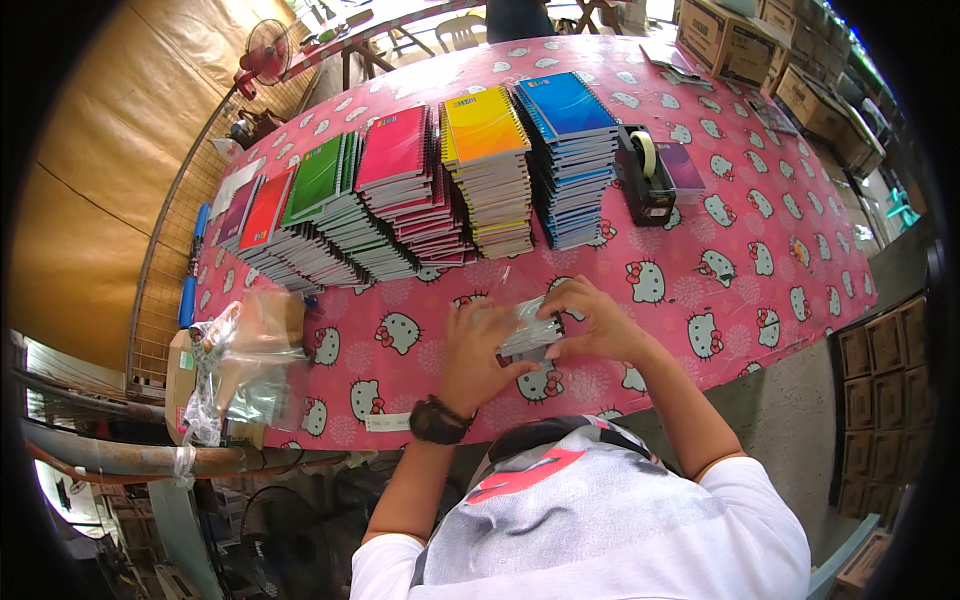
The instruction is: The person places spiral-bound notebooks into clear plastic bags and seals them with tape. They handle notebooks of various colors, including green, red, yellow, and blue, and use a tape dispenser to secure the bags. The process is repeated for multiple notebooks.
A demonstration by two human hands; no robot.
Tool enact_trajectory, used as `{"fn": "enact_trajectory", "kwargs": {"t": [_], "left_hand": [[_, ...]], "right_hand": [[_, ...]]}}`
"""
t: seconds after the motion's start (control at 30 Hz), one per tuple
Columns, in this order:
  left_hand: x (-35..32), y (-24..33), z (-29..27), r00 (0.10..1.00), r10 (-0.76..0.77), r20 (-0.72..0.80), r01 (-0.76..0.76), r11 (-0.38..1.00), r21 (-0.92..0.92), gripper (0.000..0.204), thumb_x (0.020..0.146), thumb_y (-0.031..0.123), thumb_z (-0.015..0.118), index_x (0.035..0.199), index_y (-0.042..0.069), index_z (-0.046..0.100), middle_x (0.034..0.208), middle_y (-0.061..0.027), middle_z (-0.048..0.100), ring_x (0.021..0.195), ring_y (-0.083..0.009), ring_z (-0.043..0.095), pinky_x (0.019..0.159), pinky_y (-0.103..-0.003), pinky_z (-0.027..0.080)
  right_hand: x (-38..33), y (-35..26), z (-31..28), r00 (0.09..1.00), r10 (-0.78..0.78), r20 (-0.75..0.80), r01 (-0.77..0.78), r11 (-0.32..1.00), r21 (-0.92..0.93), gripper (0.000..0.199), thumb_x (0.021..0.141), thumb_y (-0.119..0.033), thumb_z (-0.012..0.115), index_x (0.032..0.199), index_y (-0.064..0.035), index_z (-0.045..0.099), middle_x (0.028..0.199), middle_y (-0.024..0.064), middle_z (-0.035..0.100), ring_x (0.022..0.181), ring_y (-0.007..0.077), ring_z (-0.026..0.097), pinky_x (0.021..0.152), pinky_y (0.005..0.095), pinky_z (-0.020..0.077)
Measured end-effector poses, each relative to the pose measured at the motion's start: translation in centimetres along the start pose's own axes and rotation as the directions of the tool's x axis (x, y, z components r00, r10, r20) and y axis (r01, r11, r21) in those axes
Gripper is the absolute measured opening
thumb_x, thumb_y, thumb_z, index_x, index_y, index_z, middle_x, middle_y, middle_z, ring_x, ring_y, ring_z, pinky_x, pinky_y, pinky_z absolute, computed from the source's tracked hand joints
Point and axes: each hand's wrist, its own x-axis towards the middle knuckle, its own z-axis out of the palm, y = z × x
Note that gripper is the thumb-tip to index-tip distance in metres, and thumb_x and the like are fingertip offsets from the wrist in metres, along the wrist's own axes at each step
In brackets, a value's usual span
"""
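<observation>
**Both hands on a clear-wrapped bundle at the near edge of the table**

Head view: To your left, at the corner of the table (760, 250), a heap of clear plastic bags (245, 350) lies crumpled over a brown cardboard box (180, 375); what is inside the box you cannot tell. At the far right, stacked cardboard cartons (740, 45) stand closed.

The thing you are working on is a small bundle (530, 330) in glossy clear wrap, greyish and dark, with light glinting off the film. What it contains is too blurred to tell. It lies on the pink cat-print cloth near the table's front edge, right in front of you, tilted slightly.

Your left hand (475, 350), with a dark watch at the wrist, is curled around the bundle's left end, fingers closed on it. Your right hand (595, 315) grips the right end from above, fingers bent over the wrap. The bundle sits between the two hands, touching both.

Beyond it, a row of spiral notebook stacks (430, 190) runs across the table in purple, red, green, pink, yellow and blue, with a black tape dispenser (645, 175) just beside the blue stack.
</observation>
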Motion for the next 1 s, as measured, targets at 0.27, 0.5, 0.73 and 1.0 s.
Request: {"fn": "enact_trajectory", "kwargs": {"t": [0.27, 0.5, 0.73, 1.0], "left_hand": [[1.0, -2.9, 0.3, 0.948, -0.316, -0.035, 0.292, 0.909, -0.296, 0.024, 0.074, 0.015, 0.071, 0.095, 0.004, 0.065, 0.093, -0.0082, 0.064, 0.093, -0.0208, 0.058, 0.088, -0.036, 0.043], [2.4, -3.8, 2.9, 0.878, -0.285, 0.384, 0.469, 0.672, -0.574, 0.029, 0.078, 0.013, 0.07, 0.104, 0.001, 0.066, 0.096, -0.0046, 0.065, 0.089, -0.0103, 0.057, 0.079, -0.025, 0.045], [2.1, -2.2, 1.4, 0.95, -0.3, -0.084, 0.241, 0.878, -0.413, 0.038, 0.074, 0.011, 0.073, 0.109, 0.0, 0.062, 0.101, -0.0086, 0.065, 0.089, -0.0191, 0.06, 0.082, -0.028, 0.045], [0.5, -5.4, 3.3, 0.797, -0.397, 0.454, 0.602, 0.575, -0.554, 0.035, 0.073, 0.012, 0.074, 0.103, -0.001, 0.064, 0.095, -0.0045, 0.063, 0.087, -0.0117, 0.058, 0.077, -0.025, 0.046]], "right_hand": [[2.5, 3.6, 0.5, 0.796, 0.585, 0.154, -0.598, 0.799, 0.058, 0.042, 0.069, -0.024, 0.078, 0.102, -0.0027, 0.064, 0.097, 0.0098, 0.062, 0.094, 0.0184, 0.056, 0.08, 0.0317, 0.0445], [0.6, 4.7, 1.1, 0.886, 0.443, 0.138, -0.455, 0.772, 0.444, 0.058, 0.07, -0.016, 0.077, 0.12, 0.0004, 0.052, 0.1, 0.0099, 0.065, 0.086, 0.0188, 0.06, 0.081, 0.0311, 0.0476], [1.3, 2.9, 1.4, 0.936, 0.338, 0.101, -0.352, 0.901, 0.252, 0.029, 0.071, -0.013, 0.075, 0.096, -0.0017, 0.066, 0.09, 0.0056, 0.066, 0.087, 0.0159, 0.059, 0.079, 0.0312, 0.0453], [4.7, -2.8, -1.2, 0.99, 0.134, -0.044, -0.114, 0.943, 0.312, 0.024, 0.072, -0.016, 0.073, 0.091, -0.0028, 0.069, 0.089, 0.0091, 0.068, 0.085, 0.0199, 0.061, 0.076, 0.0331, 0.0463]]}}
